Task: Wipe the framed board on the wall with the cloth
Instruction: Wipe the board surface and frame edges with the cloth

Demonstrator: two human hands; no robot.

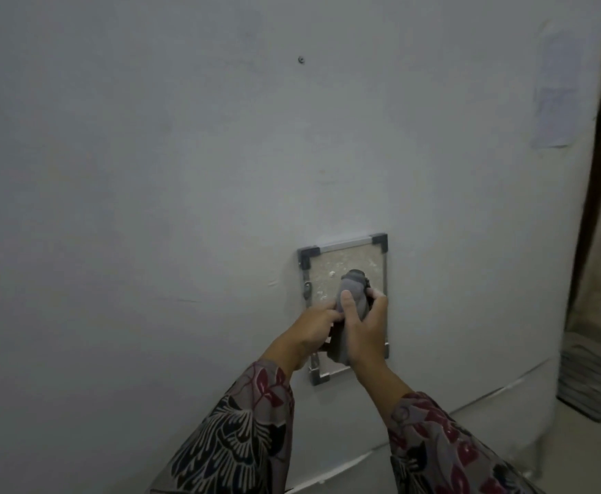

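A small framed board [331, 267] with a silver metal frame and black corner pieces hangs low on the white wall; its surface looks speckled and dusty. A bunched grey cloth [354, 290] is held in front of the board's middle. My right hand [365, 328] grips the cloth, thumb on top. My left hand [315, 328] holds the cloth's lower part from the left. Both hands hide the board's lower half; only its bottom-left corner shows below them.
The white wall [184, 172] fills most of the view, with a small screw [301, 60] high up. Pale papers [555, 112] are stuck at the upper right. A dark door frame [598, 172] stands at the right edge, and a stacked mat [591, 383] lies on the floor.
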